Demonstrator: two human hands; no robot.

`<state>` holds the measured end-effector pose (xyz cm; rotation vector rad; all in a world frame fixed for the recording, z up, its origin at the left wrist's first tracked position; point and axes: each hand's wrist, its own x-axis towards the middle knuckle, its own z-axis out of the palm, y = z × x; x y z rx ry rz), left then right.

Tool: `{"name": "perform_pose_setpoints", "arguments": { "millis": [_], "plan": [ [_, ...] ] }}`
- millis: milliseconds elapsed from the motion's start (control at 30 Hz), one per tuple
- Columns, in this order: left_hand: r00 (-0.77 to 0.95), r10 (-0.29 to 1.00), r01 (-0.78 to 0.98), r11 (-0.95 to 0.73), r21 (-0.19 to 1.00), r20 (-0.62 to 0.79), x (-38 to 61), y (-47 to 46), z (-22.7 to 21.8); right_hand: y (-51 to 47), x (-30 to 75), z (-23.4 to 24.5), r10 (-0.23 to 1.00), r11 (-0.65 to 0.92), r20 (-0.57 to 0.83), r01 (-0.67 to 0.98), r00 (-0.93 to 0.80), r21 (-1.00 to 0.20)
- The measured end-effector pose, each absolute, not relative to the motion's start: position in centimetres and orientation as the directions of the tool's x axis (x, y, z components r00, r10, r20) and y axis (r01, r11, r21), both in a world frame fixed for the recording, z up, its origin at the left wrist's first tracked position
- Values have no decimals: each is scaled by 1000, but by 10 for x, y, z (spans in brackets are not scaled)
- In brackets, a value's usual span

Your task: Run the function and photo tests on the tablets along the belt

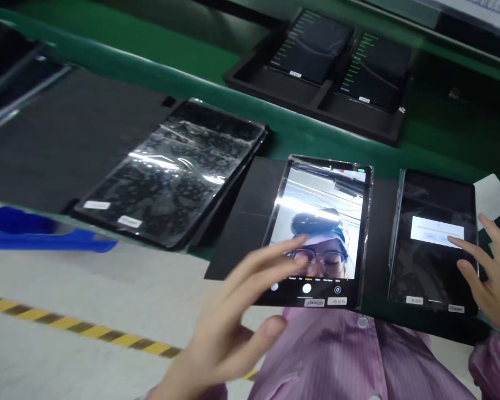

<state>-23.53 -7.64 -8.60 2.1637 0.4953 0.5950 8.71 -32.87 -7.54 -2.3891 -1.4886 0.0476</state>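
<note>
Left hand (229,322), fingers spread and empty, hovers over the middle tablet (320,222) at the mat (241,222) near edge. Right hand (489,272), open, fingertip on the right tablet (433,261).

Nothing legible. On the middle tablet (320,222), the camera-mode words along the lower edge were too small to read. The white pop-up (436,230) on the right tablet (425,272) was blurred. The tray tablets (312,44), upper right, showed unreadable green lines. The stickers (129,221) on the left tablet (179,166) were blurred.
</note>
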Motion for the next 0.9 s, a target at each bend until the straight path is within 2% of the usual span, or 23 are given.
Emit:
{"name": "perform_pose_setpoints", "arguments": {
  "millis": [67,133,200,300,367,433,533,633,733,900],
  "plan": [
    [867,479,90,-426,900,140,-219,-97,-77,-327,88,-78,886,-399,135,878,443,-264],
    [921,380,185,-236,954,-84,-202,-114,-69,-324,88,-80,895,-385,132,888,426,-251],
    [925,241,328,-116,937,-294,-189,-124,-63,-320,87,-82,902,-368,138,895,409,-252],
    [878,93,478,-99,873,-470,-176,-131,-57,-313,86,-83,921,-331,132,916,366,-229],
    [862,51,507,-120,853,-505,-172,-133,-55,-312,86,-83,935,-313,100,922,341,-227],
    [861,18,506,-118,854,-508,-169,-134,-54,-315,88,-81,919,-354,72,891,388,-283],
    [863,-17,503,-77,861,-505,-164,-135,-56,-329,91,-78,831,-468,63,756,553,-457],
    [865,-9,502,-38,864,-502,-160,-136,-58,-350,92,-77,758,-508,-9,581,652,-636],
    [871,-19,492,17,871,-492,-158,-140,-59,-367,90,-78,756,-496,-125,437,643,-750],
    [885,-8,461,149,875,-465,-157,-144,-59,-378,90,-79,783,-461,-185,354,593,-813]
  ]
}}
